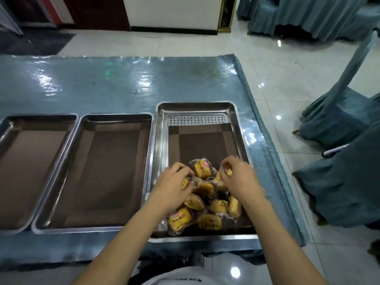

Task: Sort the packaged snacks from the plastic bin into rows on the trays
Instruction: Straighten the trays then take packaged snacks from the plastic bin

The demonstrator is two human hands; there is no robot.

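Several yellow packaged snack cakes (207, 208) lie heaped at the near end of the right steel tray (158, 153), which has a brown mat and a perforated strip at its far end. My left hand (173, 186) hovers over the heap's left side and pinches the clear wrapper edge of one snack (185, 184). My right hand (238, 177) is over the heap's right side, its fingers curled round another packaged snack (227, 172). One snack (202, 168) sits tilted between my hands.
Two more steel trays with brown mats, middle tray (96, 173) and left tray (24, 167), stand side by side to the left with nothing in them. The table (115, 87) has a shiny blue cover. Blue-draped chairs (341, 161) stand to the right on tiled floor.
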